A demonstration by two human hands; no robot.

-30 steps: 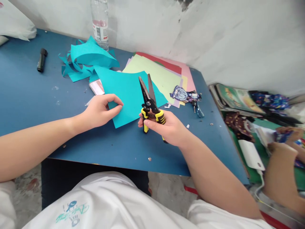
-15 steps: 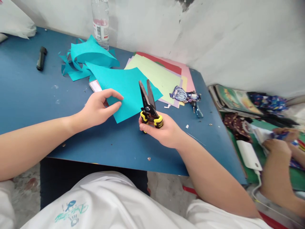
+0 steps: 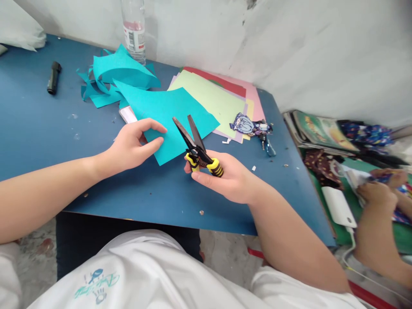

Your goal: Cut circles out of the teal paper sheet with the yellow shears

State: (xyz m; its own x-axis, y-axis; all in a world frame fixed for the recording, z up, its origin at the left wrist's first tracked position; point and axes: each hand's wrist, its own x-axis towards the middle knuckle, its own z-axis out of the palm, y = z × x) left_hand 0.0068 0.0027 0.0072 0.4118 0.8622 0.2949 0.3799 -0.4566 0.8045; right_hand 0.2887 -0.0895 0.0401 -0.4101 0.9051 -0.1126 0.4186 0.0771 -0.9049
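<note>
My right hand [image 3: 227, 178] is closed around the yellow and black handles of a pair of scissors [image 3: 197, 150]. The dark blades stand apart and point up and to the left, in front of a turquoise sheet of paper [image 3: 174, 107]. At the sheet's lower left edge is my left hand [image 3: 135, 141], its thumb and index finger curved and apart; its other fingers are largely hidden. Behind the sheet lies a crumpled heap of turquoise paper scraps [image 3: 119, 68]. A pale, phone-like object [image 3: 128, 114] shows partly beneath the sheet.
Coloured paper sheets [image 3: 206, 92] and a keychain with a cartoon figure [image 3: 246, 124] lie to the right on the blue table [image 3: 128, 193]. A bottle [image 3: 133, 36] stands by the wall, with a black marker-like object [image 3: 54, 78] at left. Another person's hand [image 3: 378, 195] works at right near a white power bank [image 3: 338, 206].
The scissors have tilted left, and their blades have dropped lower over the turquoise sheet. My right hand has turned slightly with them. My left hand stays nearly still.
</note>
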